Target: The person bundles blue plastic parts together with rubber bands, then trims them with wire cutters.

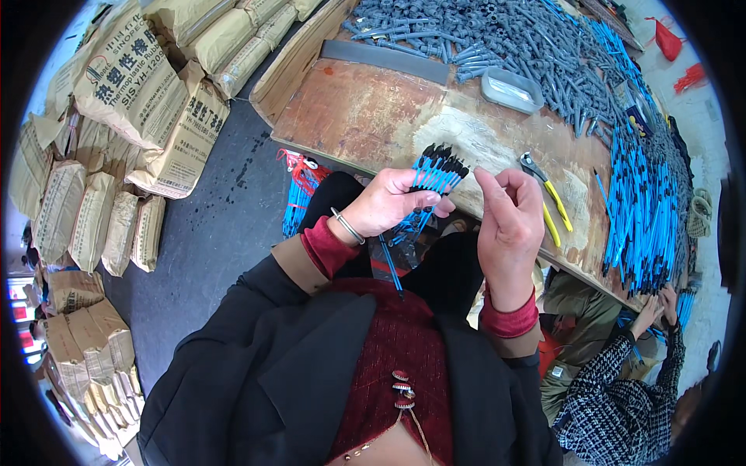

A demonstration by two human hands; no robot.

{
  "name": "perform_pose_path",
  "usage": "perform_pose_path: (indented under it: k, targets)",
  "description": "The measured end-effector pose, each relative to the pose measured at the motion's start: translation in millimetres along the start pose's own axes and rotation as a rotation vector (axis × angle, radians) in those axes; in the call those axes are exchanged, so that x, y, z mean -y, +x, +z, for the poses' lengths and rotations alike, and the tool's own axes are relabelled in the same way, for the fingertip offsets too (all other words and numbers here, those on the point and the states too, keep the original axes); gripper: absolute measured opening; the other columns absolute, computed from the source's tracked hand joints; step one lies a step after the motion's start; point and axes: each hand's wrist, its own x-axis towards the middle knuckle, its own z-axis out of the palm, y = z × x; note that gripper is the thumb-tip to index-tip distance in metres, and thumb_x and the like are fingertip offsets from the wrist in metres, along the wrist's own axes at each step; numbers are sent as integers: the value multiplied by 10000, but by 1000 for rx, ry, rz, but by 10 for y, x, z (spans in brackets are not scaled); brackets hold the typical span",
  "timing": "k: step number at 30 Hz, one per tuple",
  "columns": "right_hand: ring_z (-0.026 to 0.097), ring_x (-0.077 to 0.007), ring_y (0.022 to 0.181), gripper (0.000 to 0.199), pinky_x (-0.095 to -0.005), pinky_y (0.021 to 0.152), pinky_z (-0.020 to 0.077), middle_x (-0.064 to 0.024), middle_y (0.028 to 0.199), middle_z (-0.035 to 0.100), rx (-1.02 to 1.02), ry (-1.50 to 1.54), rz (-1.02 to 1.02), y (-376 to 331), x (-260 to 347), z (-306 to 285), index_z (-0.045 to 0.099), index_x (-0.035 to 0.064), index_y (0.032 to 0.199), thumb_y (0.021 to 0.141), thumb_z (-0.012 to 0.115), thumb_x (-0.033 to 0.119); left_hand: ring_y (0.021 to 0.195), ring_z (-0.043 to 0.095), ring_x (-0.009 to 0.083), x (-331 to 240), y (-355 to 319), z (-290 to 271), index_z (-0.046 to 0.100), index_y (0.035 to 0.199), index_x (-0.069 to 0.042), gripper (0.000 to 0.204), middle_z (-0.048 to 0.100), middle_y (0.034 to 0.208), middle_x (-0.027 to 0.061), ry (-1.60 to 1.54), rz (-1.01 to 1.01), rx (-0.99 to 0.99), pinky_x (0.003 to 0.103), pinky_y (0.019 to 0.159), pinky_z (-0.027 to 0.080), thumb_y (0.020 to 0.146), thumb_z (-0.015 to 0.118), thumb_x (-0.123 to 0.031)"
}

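My left hand (386, 203) is closed around a bundle of thin blue rods (432, 180) with black tips, held upright over the table's near edge. The rods' lower ends hang below the fist, and one rod slants down apart from the others. To the right of the bundle, my right hand (509, 225) is raised, its thumb and index finger bent together close to the black tips. Whatever lies between those fingertips is too small to make out. On the table beside my right hand lie pliers (553, 203) with yellow handles.
Grey plastic parts (536, 54) are heaped across the wooden table (350, 109), near a clear plastic tray (510, 91) and a dark flat bar (385, 60). More blue rods (641, 210) pile up at right, where a co-worker's hands (657, 311) work. Paper sacks (132, 85) are stacked at left.
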Motion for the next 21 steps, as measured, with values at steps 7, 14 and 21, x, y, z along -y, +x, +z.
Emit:
perform_pose_path:
  k: [7,14,21]
  targets:
    - [503,-248,756,374,-331,609,432,-83,848,522,52,-199,-187,116,-8,-123,647,70,954,631,555,-93,878,626,165,19,-1,-20,573,1106,14,233,658,924,107,97,9,11,281,803,490,886,499,9]
    - [517,-212,736,273,-266,623,417,-94,810,531,21,-61,-114,66,-44,35,643,27,977,744,567,-91,862,629,164,53,15,-19,572,1113,7,232,656,928,101,77,24,30,283,790,496,892,504,-12]
    - [519,-153,739,211,-236,633,406,-69,831,547,15,363,141,42,-142,171,630,12,1005,827,543,-60,843,634,167,5,7,20,560,1130,-1,236,654,928,103,-41,-10,-10,283,771,504,908,497,-49]
